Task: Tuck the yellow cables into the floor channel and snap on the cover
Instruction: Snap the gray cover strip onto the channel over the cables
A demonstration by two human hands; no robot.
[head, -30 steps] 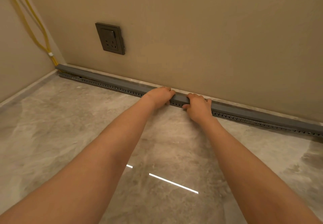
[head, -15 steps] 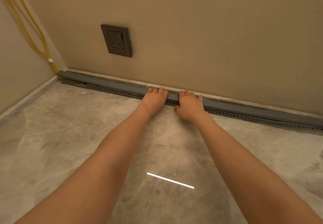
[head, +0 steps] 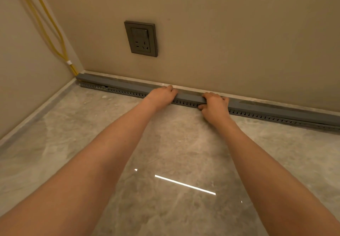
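Observation:
A grey floor channel (head: 127,92) with a slotted side runs along the foot of the back wall from the left corner to the right edge. A grey cover (head: 189,97) lies on top of it along its whole visible length. My left hand (head: 161,95) presses palm-down on the cover near the middle. My right hand (head: 214,105) grips the cover a short way to the right, fingers over the top and thumb on the front. The yellow cables (head: 55,33) come down the left corner and vanish under the cover's left end.
A dark wall socket (head: 141,38) is set in the back wall above the channel. The glossy marble-look floor (head: 165,162) reflects a bright light strip. A side wall closes off the left.
My hands have spread apart along the cover: the left stays near the middle, the right has slid further right. The view has shifted left and tilted up slightly.

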